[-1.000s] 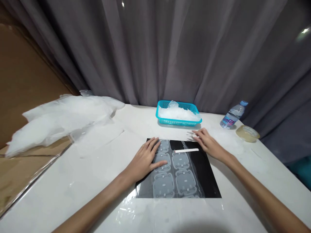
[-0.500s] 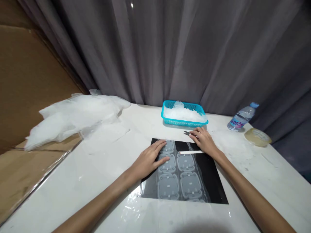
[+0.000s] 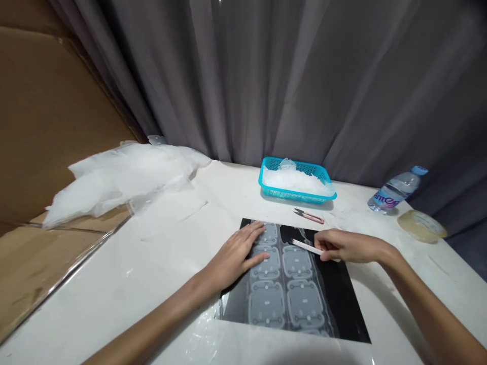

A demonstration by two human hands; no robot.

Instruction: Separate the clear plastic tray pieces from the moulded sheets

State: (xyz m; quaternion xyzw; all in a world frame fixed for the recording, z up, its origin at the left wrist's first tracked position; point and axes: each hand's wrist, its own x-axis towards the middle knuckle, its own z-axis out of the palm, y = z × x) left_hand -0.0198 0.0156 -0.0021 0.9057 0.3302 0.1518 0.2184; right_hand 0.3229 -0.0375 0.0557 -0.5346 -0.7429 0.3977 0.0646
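My left hand (image 3: 238,256) lies flat, fingers stretched, on a clear plastic sheet of rounded-square pieces (image 3: 267,301) over a black mat (image 3: 348,312). In my right hand (image 3: 342,246) is a slim white pen-like tool (image 3: 307,247), gripped at its right end. Its small dark tip points left, close to the cut-out gap at the sheet's upper right; whether it touches cannot be seen. Just beyond the mat lie pink-handled thread snips (image 3: 310,216), apart from both hands.
A turquoise basket (image 3: 299,194) with white, translucent pieces stands at the back. A water bottle (image 3: 395,191) and a roll of clear tape (image 3: 421,226) are at the right. White sheet material (image 3: 133,170) is heaped at the left, by cardboard (image 3: 49,111).
My right hand has left the thread snips, come nearer and taken hold of the white tool, now tilted. My left hand stays flat on the sheet. The view has shifted slightly.
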